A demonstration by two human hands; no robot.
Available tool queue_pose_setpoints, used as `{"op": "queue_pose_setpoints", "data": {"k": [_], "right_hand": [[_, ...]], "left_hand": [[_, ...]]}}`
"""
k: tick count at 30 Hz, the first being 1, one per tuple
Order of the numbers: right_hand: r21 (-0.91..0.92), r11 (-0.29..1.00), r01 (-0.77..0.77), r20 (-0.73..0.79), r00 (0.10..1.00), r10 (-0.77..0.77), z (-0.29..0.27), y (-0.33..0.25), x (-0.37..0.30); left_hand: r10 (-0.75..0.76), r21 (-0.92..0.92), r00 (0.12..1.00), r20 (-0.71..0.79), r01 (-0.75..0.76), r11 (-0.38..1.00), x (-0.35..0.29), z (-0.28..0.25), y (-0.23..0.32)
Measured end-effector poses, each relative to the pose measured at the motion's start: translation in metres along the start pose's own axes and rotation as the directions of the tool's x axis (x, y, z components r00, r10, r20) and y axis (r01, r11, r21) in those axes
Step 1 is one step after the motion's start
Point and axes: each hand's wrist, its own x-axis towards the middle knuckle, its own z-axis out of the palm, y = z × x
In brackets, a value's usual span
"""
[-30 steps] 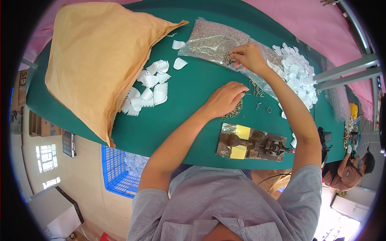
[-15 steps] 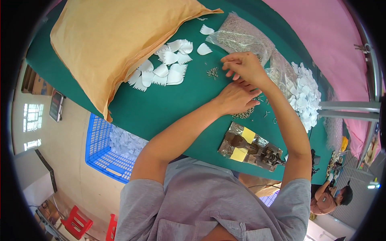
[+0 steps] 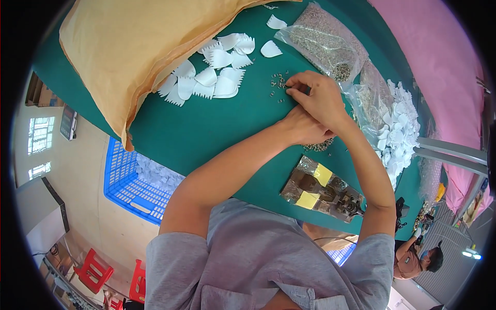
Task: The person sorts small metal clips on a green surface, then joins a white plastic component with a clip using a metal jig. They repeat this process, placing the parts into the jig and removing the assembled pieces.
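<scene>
On the green table, my right hand reaches across my left, its thumb and index finger curled together at a small scatter of tiny metal clips. Whether a clip sits between the fingertips is too small to tell. Under my right wrist lies my left hand, beside a pile of similar small metal pieces; its fingers are mostly hidden. Nearer me stands a metal hand-press fixture with yellow patches. White comb-edged pieces lie loose beyond my left forearm.
A large tan paper sack covers the far left. Clear plastic bags of small metal parts lie at the far right, beside a heap of white pieces. A blue basket stands below the left edge. Another person is at right.
My right hand has closed its fingers by the clips, which are now more spread out. It covers more of my left hand, whose fingers were visible before. The view has shifted slightly.
</scene>
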Motion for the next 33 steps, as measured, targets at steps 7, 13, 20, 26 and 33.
{"op": "queue_pose_setpoints", "data": {"k": [7,13,20,26,33], "right_hand": [[-0.075,0.997,0.026,0.006,1.000,-0.026,0.001,0.003,-0.001],[0.220,0.970,-0.100,0.127,0.989,0.073,-0.014,0.008,-0.002],[0.592,0.771,-0.235,0.219,0.967,0.127,-0.023,0.041,0.007],[0.348,0.934,0.078,0.036,0.995,-0.097,-0.001,0.010,-0.015],[0.102,0.966,0.237,-0.114,0.967,-0.226,0.020,0.002,-0.019]], "left_hand": [[-0.008,-0.100,1.000,0.002,0.008,0.995,-0.001,-0.002,0.003],[0.013,-0.217,1.000,0.003,-0.012,0.976,0.005,-0.022,0.006],[-0.014,-0.632,0.993,0.119,0.086,0.770,-0.002,-0.096,-0.005],[-0.395,-0.797,0.914,-0.089,0.172,0.579,-0.015,-0.150,-0.051],[-0.402,-0.757,0.831,-0.385,-0.035,0.652,-0.016,-0.109,-0.077]]}}
